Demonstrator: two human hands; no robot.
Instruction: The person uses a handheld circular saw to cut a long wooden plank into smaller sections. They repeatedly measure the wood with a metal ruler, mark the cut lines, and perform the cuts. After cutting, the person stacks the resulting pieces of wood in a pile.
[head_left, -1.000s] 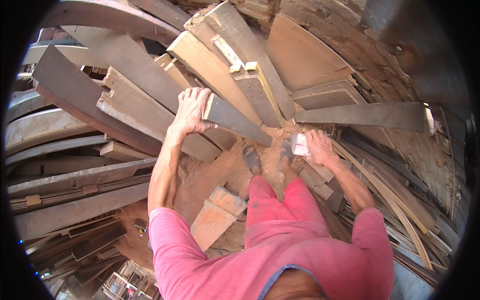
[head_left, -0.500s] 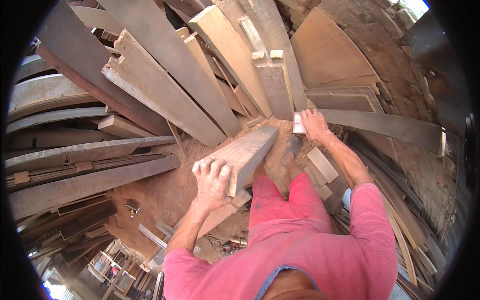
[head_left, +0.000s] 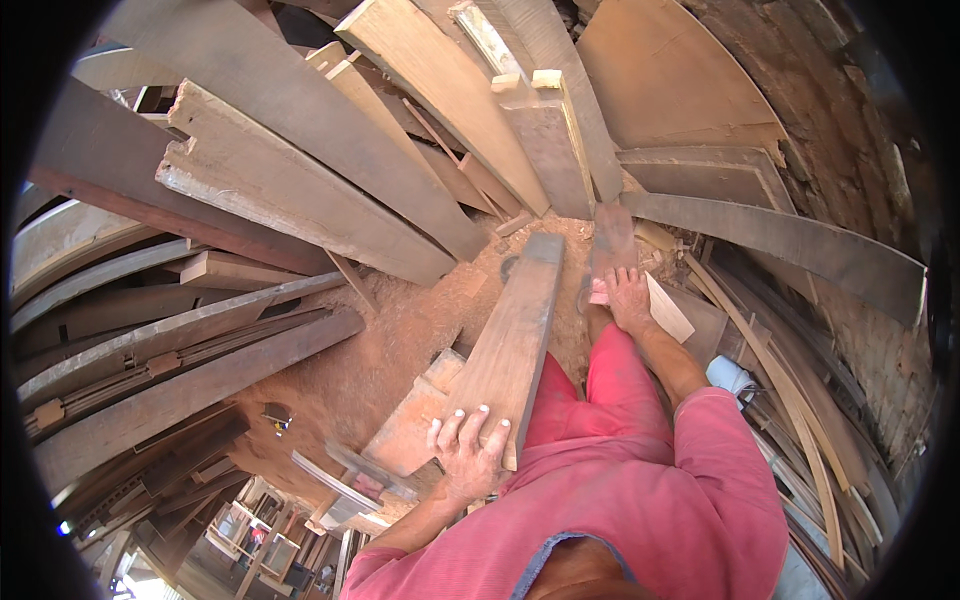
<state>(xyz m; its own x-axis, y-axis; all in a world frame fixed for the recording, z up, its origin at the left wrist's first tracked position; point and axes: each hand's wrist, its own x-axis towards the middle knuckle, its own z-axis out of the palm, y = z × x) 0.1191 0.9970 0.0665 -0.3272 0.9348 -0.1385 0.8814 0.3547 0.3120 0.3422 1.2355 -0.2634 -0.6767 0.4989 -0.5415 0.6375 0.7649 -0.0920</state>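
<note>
My left hand (head_left: 463,450) is closed on the near end of a long grey-brown wooden board (head_left: 505,340), held at an angle over my body and pointing away from me. To its right, my right hand (head_left: 626,292) is closed on the near end of a second, reddish-brown board (head_left: 612,232), which has a pink patch at that end and extends away beneath my fingers. A pale offcut (head_left: 666,310) lies just right of that hand. Orange-dusted flat pieces (head_left: 408,440) lie under and left of the left hand.
Leaning planks (head_left: 300,195) ring the front and left, with a curved brown panel (head_left: 670,75) at front right. Sawdust covers the ground (head_left: 300,390). Long strips (head_left: 790,400) and a pale cylindrical object (head_left: 730,376) are at right; cluttered wooden frames (head_left: 250,540) are at lower left.
My left hand has moved down and right, swinging its board lengthwise in front of me. My right hand has shifted slightly, and more of its board now shows.
</note>
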